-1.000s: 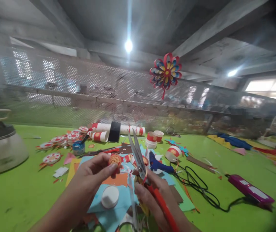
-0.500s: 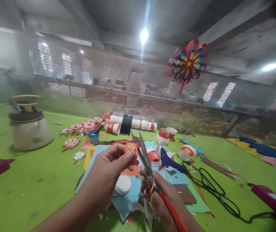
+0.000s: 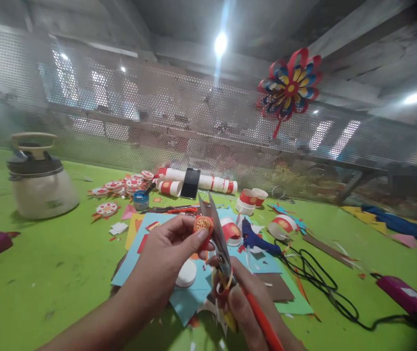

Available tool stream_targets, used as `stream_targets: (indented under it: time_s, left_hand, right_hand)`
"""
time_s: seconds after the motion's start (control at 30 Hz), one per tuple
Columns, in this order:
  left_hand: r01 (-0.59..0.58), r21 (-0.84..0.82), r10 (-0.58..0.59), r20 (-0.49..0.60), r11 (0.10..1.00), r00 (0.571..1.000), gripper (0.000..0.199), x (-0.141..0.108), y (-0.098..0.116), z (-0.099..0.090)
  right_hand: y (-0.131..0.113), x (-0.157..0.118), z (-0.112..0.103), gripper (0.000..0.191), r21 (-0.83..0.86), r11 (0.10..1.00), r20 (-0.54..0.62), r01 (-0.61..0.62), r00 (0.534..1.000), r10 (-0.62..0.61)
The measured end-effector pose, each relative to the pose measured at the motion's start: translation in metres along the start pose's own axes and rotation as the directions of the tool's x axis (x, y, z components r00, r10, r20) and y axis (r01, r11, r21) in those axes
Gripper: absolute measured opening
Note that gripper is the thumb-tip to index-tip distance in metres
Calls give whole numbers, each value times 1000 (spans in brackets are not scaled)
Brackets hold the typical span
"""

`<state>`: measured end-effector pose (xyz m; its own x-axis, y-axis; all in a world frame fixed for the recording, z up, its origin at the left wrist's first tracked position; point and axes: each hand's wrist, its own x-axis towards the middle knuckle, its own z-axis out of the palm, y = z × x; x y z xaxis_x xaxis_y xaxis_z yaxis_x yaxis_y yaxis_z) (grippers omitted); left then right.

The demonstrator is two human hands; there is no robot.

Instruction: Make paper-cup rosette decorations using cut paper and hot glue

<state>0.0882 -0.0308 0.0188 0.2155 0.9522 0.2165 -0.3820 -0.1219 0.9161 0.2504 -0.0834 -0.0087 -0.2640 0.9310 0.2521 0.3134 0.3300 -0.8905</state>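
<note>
Between thumb and fingers, my left hand (image 3: 173, 248) pinches a small piece of red paper (image 3: 203, 226) printed with a round gold pattern. My right hand (image 3: 243, 297) grips a pair of scissors (image 3: 222, 248) with red and yellow handles, blades pointing up and away from me. The blades are slightly apart, right beside the red paper's right edge. Below my hands lie sheets of light blue paper (image 3: 131, 263) and a white round lid (image 3: 186, 273). Just past the scissors are a red and white paper ring (image 3: 231, 230) and a blue glue gun (image 3: 257, 239).
At left stands a large beige jug (image 3: 42, 190); near it lie red and white paper discs (image 3: 108, 209) and a blue jar (image 3: 141, 200). A phone (image 3: 190, 183) leans on a white tube. A black cord (image 3: 325, 273) runs to a purple power strip (image 3: 406, 295) at right.
The red paper in my left hand has turned and shifted slightly right, closer to the scissors. The blades have drawn closer together. The view has shifted slightly.
</note>
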Motion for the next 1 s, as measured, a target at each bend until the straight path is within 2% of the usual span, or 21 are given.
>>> stream_targets:
  time_s: [0.63,1.0]
  left_hand:
    - [11,-27,-11,-29,1000,1000,15,-1,2,4]
    - [24,-28,-24,-2,999,1000,15,0,-1,1]
  right_hand:
    - [6,2,4,68,46,998,-6,-33,999,33]
    - [-13,0,-4,70,2,997,3,-77,997,77]
